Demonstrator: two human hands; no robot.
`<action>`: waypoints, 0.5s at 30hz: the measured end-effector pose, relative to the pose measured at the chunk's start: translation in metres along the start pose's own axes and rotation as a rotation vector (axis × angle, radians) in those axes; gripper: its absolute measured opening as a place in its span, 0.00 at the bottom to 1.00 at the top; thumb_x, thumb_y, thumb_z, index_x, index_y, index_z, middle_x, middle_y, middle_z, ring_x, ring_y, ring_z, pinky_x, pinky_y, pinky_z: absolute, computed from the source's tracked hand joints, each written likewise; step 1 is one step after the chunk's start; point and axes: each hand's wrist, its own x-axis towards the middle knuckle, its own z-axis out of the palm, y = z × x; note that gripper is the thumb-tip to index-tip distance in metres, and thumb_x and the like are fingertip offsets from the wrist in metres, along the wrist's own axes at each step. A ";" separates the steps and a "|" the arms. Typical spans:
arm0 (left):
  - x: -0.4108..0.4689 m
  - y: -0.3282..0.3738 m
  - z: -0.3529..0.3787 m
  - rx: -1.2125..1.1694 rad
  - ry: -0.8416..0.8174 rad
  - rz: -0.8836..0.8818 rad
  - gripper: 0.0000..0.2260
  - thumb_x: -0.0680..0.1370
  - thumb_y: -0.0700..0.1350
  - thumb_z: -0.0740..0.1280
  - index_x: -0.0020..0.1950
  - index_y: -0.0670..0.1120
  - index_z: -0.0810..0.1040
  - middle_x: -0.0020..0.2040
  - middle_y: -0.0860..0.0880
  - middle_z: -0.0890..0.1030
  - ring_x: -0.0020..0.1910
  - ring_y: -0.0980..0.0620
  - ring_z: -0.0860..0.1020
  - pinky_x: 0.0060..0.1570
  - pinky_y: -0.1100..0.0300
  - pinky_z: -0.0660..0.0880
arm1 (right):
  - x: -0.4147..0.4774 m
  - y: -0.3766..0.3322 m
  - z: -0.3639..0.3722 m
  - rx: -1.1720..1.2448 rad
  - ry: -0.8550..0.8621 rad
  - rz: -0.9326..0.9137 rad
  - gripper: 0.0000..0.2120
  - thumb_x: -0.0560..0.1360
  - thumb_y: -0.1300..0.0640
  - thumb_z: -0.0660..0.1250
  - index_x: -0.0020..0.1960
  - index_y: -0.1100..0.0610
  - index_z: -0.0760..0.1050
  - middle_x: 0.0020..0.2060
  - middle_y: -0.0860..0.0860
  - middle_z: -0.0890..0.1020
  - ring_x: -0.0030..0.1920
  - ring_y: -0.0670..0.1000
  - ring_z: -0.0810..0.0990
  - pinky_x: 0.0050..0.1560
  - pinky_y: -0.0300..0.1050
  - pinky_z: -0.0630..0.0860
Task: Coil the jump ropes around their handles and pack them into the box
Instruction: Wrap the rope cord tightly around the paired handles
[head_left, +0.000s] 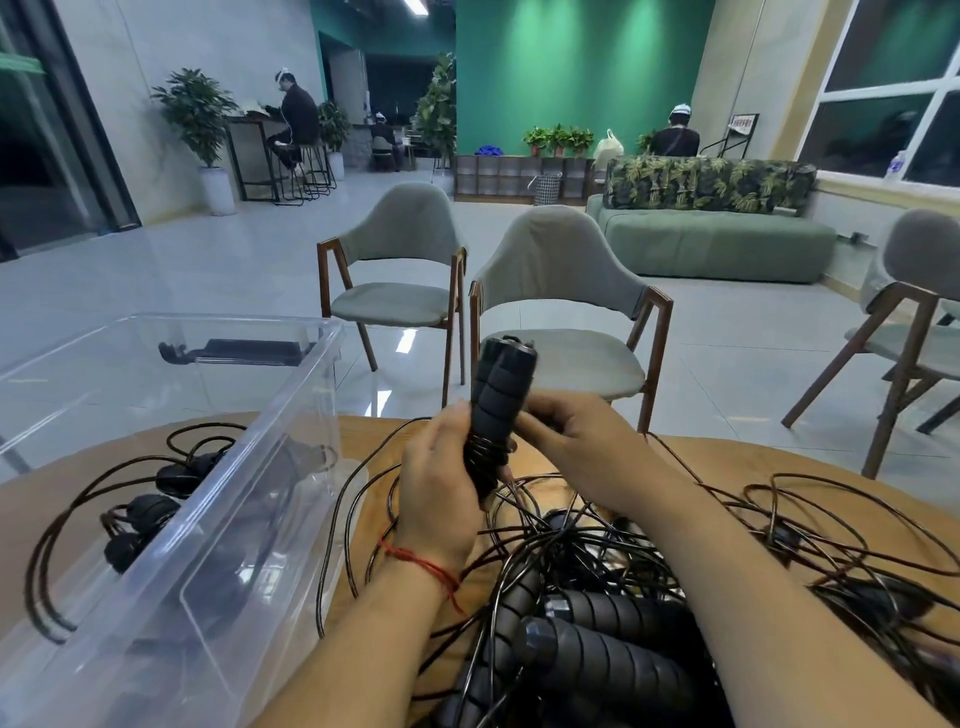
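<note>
My left hand (441, 473) grips a pair of black ribbed jump-rope handles (496, 387) held upright side by side, with a few turns of thin black cord wound round their lower part. My right hand (566, 431) pinches the cord against the handles from the right. Below them a tangled pile of black ropes (587, 551) with several more ribbed handles (602, 660) covers the wooden table (727, 462). A clear plastic box (249, 509) stands tilted at the left, with dark shapes showing through its walls.
More ropes with black handles (150, 512) lie left of and behind the box. Loose cord loops (810, 514) spread over the right of the table. Grey chairs (566, 322) stand beyond the far table edge. A person sits on a stool far back left.
</note>
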 end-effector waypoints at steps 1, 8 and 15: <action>0.002 -0.001 -0.002 -0.040 0.039 -0.032 0.22 0.88 0.56 0.55 0.56 0.40 0.80 0.43 0.38 0.82 0.37 0.47 0.78 0.30 0.57 0.73 | 0.000 0.001 0.001 -0.076 -0.014 -0.002 0.11 0.86 0.43 0.63 0.54 0.43 0.83 0.38 0.37 0.82 0.39 0.41 0.77 0.41 0.45 0.70; 0.028 -0.007 -0.019 -0.129 0.465 -0.196 0.25 0.85 0.67 0.53 0.58 0.50 0.79 0.40 0.47 0.83 0.36 0.49 0.80 0.30 0.56 0.74 | -0.005 0.001 -0.001 -0.229 -0.048 -0.053 0.11 0.85 0.40 0.64 0.50 0.43 0.80 0.36 0.44 0.80 0.38 0.45 0.77 0.39 0.47 0.73; 0.024 -0.007 -0.018 0.126 0.403 -0.146 0.34 0.74 0.80 0.51 0.58 0.55 0.80 0.50 0.42 0.84 0.51 0.39 0.84 0.53 0.36 0.81 | -0.005 0.000 -0.007 -0.187 0.220 -0.118 0.10 0.85 0.45 0.66 0.46 0.43 0.80 0.32 0.40 0.79 0.38 0.44 0.78 0.35 0.41 0.66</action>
